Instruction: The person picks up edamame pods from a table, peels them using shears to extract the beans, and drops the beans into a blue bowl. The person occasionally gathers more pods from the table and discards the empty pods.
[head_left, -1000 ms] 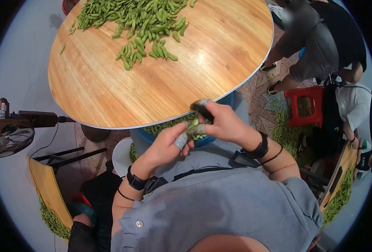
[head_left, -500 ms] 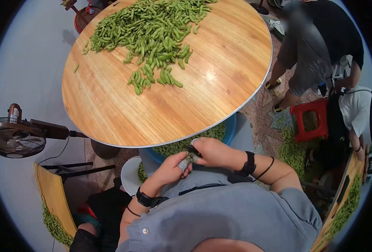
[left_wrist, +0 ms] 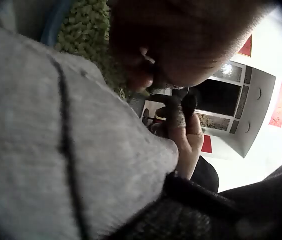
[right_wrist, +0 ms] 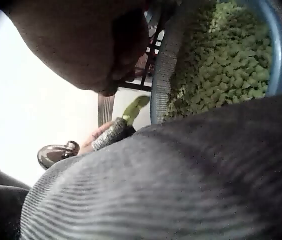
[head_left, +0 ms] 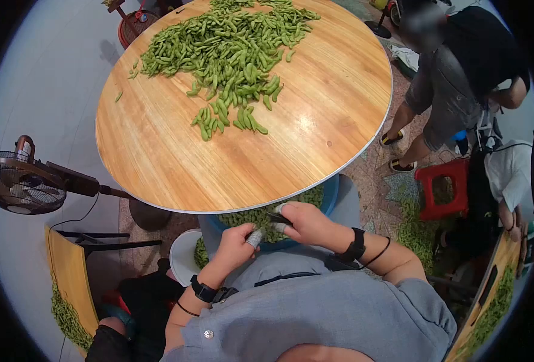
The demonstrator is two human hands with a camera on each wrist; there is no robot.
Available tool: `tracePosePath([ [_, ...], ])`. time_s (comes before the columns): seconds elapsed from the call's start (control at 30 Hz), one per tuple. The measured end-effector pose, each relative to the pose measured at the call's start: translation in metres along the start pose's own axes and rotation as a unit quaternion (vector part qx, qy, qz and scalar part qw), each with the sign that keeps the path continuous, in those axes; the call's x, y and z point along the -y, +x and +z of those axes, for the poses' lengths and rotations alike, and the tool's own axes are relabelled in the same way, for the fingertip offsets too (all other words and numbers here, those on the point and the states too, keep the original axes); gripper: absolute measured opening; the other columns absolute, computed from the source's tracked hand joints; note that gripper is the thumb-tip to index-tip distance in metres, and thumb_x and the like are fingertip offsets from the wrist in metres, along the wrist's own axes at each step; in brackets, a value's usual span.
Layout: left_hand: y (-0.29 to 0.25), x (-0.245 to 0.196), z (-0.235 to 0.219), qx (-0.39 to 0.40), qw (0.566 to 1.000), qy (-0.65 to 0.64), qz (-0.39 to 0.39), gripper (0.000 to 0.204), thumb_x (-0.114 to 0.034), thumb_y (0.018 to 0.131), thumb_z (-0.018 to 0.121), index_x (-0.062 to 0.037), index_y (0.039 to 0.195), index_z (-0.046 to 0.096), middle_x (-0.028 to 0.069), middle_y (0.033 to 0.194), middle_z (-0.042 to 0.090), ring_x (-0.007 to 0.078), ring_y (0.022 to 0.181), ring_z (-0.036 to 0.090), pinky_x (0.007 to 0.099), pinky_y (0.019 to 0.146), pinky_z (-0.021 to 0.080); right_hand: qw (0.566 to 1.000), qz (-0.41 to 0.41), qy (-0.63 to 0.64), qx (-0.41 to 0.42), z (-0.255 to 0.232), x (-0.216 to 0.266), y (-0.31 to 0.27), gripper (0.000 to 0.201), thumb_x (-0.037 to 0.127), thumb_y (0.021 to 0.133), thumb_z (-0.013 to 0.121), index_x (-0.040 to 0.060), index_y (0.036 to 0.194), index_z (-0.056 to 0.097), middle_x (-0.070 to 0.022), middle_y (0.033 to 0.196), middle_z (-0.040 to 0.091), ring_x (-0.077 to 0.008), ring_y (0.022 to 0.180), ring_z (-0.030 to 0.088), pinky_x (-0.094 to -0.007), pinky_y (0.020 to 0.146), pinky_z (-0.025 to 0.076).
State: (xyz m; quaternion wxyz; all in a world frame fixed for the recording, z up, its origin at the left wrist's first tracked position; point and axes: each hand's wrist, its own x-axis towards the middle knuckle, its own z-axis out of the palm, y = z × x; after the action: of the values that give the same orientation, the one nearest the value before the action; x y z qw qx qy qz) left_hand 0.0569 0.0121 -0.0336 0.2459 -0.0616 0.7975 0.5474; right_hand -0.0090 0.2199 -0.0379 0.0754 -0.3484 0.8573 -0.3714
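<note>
While the hands were lowered from the round wooden table (head_left: 315, 145) edge to the blue basin of shelled beans (head_left: 329, 194), a green pod (right_wrist: 135, 107) is pinched by the left hand (head_left: 237, 244); right hand (head_left: 300, 222) grasp cannot be told.

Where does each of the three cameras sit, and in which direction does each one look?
Head: above the person, looking down at the round table, pile of pods, left hand, right hand, both forearms and shirt.
Left wrist: low by the lap, looking past the shirt toward the right hand's covered fingers.
Right wrist: low by the lap, looking at the blue basin and a pod.
Shared: the basin of shelled beans shows in all three views.
</note>
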Motion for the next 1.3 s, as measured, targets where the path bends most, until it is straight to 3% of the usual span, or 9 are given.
tracePosePath([
  [0.1,-0.005,-0.021,0.0,0.032,0.996,-0.085,0.026,0.008,-0.006,0.088,0.053,-0.0057,0.089,0.061,0.0001,0.064,0.059,0.0058,0.05,0.052,0.0208,0.044,0.041,0.992,-0.076,0.08,-0.053,0.006,0.005,0.0,0.018,0.019,0.083,0.062,0.0035,0.091,0.057,-0.0095,0.069,0.057,-0.0257,0.056,0.055,-0.0329,0.05,0.045],
  [0.2,-0.007,-0.03,0.0,0.081,0.979,-0.185,0.024,0.009,-0.007,0.089,0.052,-0.0057,0.089,0.061,-0.0003,0.065,0.059,0.0047,0.049,0.05,0.0191,0.044,0.039,0.861,0.206,0.455,0.093,-0.013,0.02,-0.002,0.015,0.022,0.091,0.059,0.007,0.096,0.058,0.0045,0.067,0.054,-0.0019,0.052,0.046,-0.0172,0.046,0.036],
  [0.33,-0.006,-0.032,0.003,0.126,0.94,-0.318,0.015,0.009,-0.009,0.091,0.052,-0.005,0.09,0.06,0.0,0.064,0.058,0.0048,0.048,0.049,0.0182,0.044,0.037,0.791,0.227,0.559,0.102,-0.019,0.022,-0.004,0.015,0.018,0.09,0.058,0.0062,0.099,0.058,0.0012,0.067,0.056,-0.0041,0.054,0.047,-0.0187,0.048,0.037],
  [0.5,-0.018,-0.008,-0.009,0.079,0.945,-0.316,0.037,0.009,-0.01,0.091,0.052,-0.0047,0.09,0.06,0.0009,0.065,0.058,0.006,0.048,0.049,0.0189,0.043,0.037,0.886,0.204,0.412,0.062,-0.011,0.011,-0.009,0.015,0.015,0.086,0.061,0.0027,0.094,0.058,-0.0037,0.07,0.058,-0.0154,0.056,0.053,-0.0279,0.054,0.044],
  [0.57,-0.033,0.01,-0.022,-0.05,0.983,-0.177,0.017,0.011,-0.01,0.091,0.052,-0.0055,0.089,0.061,-0.0002,0.065,0.058,0.0047,0.05,0.05,0.0178,0.044,0.037,0.992,-0.087,-0.028,-0.083,-0.006,-0.004,-0.012,0.02,0.011,0.082,0.062,0.0029,0.1,0.059,-0.0092,0.068,0.057,-0.0174,0.056,0.055,-0.0298,0.053,0.045],
  [0.73,-0.079,0.093,-0.06,-0.25,0.951,0.18,0.028,0.018,-0.021,0.082,0.064,-0.0026,0.085,0.061,0.0142,0.068,0.063,0.0293,0.058,0.059,0.0352,0.055,0.048,0.996,0.038,0.074,-0.041,-0.061,0.031,0.036,0.015,0.014,0.076,0.06,0.0021,0.084,0.055,-0.0219,0.071,0.056,-0.0395,0.068,0.058,-0.0415,0.06,0.047],
  [0.8,-0.099,0.097,-0.066,-0.238,0.85,0.449,-0.142,0.026,-0.024,0.079,0.068,0.0008,0.077,0.06,0.0188,0.068,0.06,0.0351,0.068,0.062,0.0414,0.059,0.047,0.996,0.048,0.016,-0.078,-0.071,0.019,0.074,0.017,0.017,0.076,0.061,0.0019,0.082,0.055,-0.0237,0.072,0.057,-0.0404,0.067,0.059,-0.043,0.059,0.047],
  [1.13,-0.06,-0.008,-0.067,-0.209,0.956,0.197,0.065,0.022,-0.019,0.08,0.067,0.0007,0.085,0.058,0.0172,0.077,0.061,0.0339,0.07,0.06,0.0387,0.062,0.047,0.982,0.108,-0.148,-0.054,-0.073,-0.022,0.192,0.027,0.022,0.076,0.061,-0.0034,0.084,0.06,-0.0252,0.072,0.06,-0.0422,0.075,0.058,-0.0451,0.067,0.047],
  [1.3,-0.011,-0.046,-0.052,-0.118,0.971,-0.147,0.146,0.025,-0.015,0.088,0.055,-0.001,0.108,0.058,0.0075,0.08,0.063,0.0151,0.065,0.059,0.0264,0.058,0.047,0.947,0.214,0.238,0.007,-0.075,-0.009,0.131,0.026,0.026,0.082,0.067,0.0033,0.095,0.064,0.0013,0.065,0.056,-0.0075,0.051,0.049,-0.0241,0.045,0.037],
])
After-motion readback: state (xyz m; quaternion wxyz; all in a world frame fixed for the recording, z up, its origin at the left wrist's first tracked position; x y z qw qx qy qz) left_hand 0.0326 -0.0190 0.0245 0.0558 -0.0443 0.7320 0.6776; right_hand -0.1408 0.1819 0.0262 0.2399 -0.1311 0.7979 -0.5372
